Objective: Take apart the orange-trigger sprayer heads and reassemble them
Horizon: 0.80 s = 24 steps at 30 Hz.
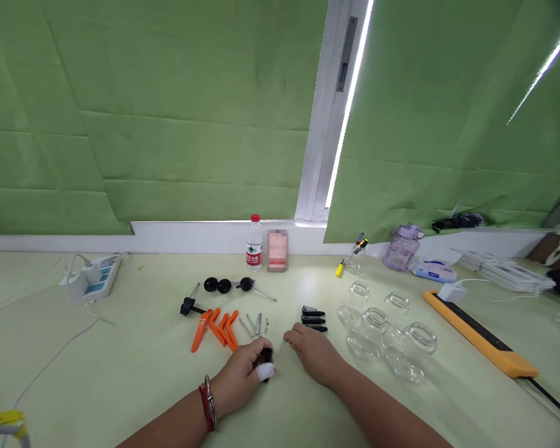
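My left hand [245, 372], with a white bandage on one finger and bands at the wrist, is closed round a small black part [266, 356] on the pale green table. Just right of it my right hand [313, 353] rests on the table, fingers curled loosely downward with nothing visible in them. Ahead of the left hand lie several orange handles [217, 326] and several metal screws [254, 323]. Black ribbed pieces [313, 317] lie just beyond the right hand. Black round knobs [224, 285] and a metal rod sit farther back.
Several clear glass jars [382, 333] stand right of my right hand. A water bottle [254, 244] stands at the window sill, a power strip [93, 277] at the left, a purple jug [402, 247], a yellow-handled screwdriver [350, 256] and a long orange-edged tool [478, 333] at the right.
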Available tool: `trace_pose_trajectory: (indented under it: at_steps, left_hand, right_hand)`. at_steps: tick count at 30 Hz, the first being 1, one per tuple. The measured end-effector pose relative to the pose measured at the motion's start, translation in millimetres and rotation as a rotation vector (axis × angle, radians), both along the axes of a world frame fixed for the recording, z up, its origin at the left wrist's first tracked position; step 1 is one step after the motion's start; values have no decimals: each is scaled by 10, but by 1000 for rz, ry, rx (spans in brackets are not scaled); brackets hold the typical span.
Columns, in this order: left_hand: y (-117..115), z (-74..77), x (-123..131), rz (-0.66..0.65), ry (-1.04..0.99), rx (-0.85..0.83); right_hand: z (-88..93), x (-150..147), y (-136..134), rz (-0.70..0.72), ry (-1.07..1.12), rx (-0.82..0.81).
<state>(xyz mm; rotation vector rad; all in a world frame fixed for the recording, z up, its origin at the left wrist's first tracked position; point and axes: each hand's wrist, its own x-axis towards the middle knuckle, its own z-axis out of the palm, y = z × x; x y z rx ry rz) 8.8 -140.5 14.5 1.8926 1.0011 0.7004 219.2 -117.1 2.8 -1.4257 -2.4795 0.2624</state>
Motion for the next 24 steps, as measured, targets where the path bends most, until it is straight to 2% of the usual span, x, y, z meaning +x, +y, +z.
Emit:
trace_pose_trajectory:
  at_steps: [5,13,24]
  left_hand:
    - [-1,9,-1,0,10,11]
    - [1,-8,-3,-13,5,2]
    - [-25,6,7,-9,19,6]
  right_hand:
    - [-1,24,18,-5,177,-36]
    - [3,116,32,-112,462,-135]
    - [49,244,19,-67,534,-207]
